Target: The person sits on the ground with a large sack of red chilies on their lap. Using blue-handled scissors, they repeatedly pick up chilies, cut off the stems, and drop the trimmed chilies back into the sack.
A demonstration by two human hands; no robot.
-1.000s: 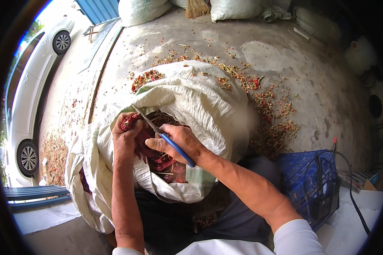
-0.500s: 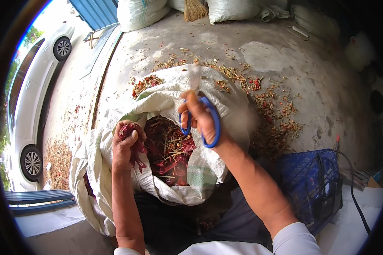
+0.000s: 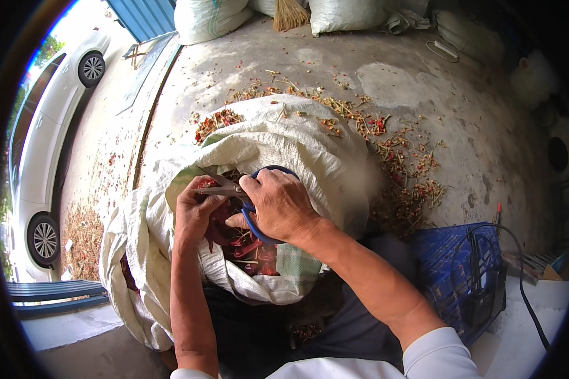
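My left hand (image 3: 195, 211) is closed around a bunch of dried red chillies (image 3: 206, 185), above the left side of the sack's mouth. In my right hand (image 3: 281, 205) is a pair of scissors (image 3: 236, 191) with blue handles, fingers through the loops. Its blades are parted and point left, over the chillies at my left fingertips. Beneath both hands, a white woven sack (image 3: 291, 142) has its rim rolled down. Dark red dried chillies (image 3: 254, 260) and pale stem bits lie inside it, partly hidden by my hands.
Cut stems and red scraps (image 3: 411, 170) litter the concrete floor right of the sack. A blue plastic crate (image 3: 446, 259) with a black cable stands at my right. Full white sacks (image 3: 344, 16) and a straw broom (image 3: 290, 16) are at the back. A white car (image 3: 54, 142) is outside, left.
My right hand has brought the scissors down and left, from above the sack to the chillies in my left hand. My left hand stays near the same spot, turned slightly inward.
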